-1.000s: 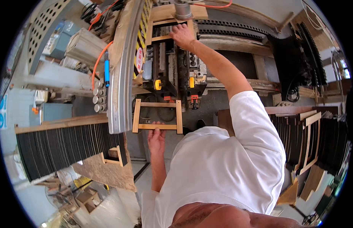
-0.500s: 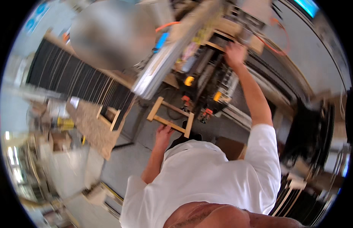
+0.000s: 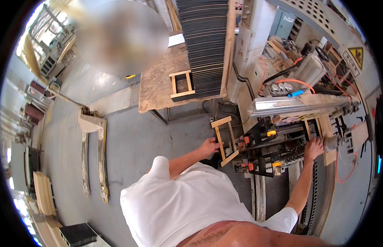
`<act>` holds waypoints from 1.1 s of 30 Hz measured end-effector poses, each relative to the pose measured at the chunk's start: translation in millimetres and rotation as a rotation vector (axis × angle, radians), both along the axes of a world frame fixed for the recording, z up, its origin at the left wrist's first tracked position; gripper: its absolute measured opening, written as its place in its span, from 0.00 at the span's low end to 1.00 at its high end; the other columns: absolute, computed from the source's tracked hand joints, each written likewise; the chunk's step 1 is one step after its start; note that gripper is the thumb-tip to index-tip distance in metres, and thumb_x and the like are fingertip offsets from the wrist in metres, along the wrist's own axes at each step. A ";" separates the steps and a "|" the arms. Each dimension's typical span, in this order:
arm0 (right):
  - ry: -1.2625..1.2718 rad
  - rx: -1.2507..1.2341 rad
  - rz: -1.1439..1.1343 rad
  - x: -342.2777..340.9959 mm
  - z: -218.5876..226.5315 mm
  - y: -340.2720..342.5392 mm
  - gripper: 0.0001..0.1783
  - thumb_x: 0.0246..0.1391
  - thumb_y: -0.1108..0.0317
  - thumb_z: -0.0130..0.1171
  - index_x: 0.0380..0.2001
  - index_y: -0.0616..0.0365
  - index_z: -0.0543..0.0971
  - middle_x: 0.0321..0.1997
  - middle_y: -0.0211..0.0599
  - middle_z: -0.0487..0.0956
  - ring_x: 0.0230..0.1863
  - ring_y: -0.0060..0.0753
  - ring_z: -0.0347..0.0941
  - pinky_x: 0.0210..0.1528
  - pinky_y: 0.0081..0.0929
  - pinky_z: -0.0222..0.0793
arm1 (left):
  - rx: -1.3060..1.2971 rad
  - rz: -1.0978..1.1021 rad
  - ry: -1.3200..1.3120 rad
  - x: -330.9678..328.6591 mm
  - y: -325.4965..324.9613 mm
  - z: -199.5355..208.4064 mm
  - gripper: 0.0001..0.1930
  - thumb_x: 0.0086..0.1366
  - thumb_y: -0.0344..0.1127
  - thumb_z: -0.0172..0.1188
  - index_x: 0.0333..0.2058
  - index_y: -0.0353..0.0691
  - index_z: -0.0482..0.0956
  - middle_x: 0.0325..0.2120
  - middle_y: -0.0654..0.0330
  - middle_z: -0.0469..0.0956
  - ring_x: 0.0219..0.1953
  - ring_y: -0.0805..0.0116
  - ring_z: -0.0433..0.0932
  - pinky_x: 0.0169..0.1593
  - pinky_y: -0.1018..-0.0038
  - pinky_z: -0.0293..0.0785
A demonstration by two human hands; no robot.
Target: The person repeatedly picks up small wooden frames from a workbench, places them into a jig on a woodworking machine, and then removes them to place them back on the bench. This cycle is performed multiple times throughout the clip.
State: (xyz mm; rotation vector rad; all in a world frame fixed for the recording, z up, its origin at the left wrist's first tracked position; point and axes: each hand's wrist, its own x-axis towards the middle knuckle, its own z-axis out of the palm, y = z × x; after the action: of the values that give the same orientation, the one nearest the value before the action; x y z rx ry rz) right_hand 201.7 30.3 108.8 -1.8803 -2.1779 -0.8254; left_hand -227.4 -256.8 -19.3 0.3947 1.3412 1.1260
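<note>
My left hand [image 3: 211, 147] grips the near rail of a small open wooden frame [image 3: 221, 122], its fingers curled round the wood. This frame is held up beside the left end of a machine [image 3: 296, 157] with black rails and orange and yellow parts. My right hand [image 3: 314, 149] reaches over to the machine's right end. There its fingers close on the near end of a second wooden frame [image 3: 307, 131], which lies across the rails. My fingertips are partly hidden behind the wood.
Beyond my left hand stands a brown worktable [image 3: 158, 86] with a tall stack of black-sided frames [image 3: 206, 45] and one light frame [image 3: 173, 84]. An aluminium beam [image 3: 290, 105] runs above the machine. A pallet jack [image 3: 101, 160] is on the floor to the left. Orange hoses [image 3: 296, 81] hang at the right.
My view has swung round, so the machine now lies to the right and the stack ahead. My left hand still holds its frame, and my right hand stays at the machine's far end.
</note>
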 end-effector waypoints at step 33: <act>0.891 -0.048 0.161 -218.1 -54.5 -183.4 0.08 0.54 0.71 0.64 0.31 0.63 0.76 0.47 0.49 0.76 0.52 0.43 0.72 0.51 0.37 0.70 | 0.020 0.478 0.176 -499.5 141.5 -107.6 0.17 0.66 0.29 0.51 0.52 0.30 0.74 0.40 0.54 0.80 0.38 0.62 0.81 0.41 0.65 0.79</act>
State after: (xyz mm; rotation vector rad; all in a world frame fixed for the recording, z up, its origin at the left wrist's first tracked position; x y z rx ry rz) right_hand -16.5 -153.2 54.3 -1.5963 -1.7205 0.1140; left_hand -726.9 -115.3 -126.9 0.1916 1.6313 1.5252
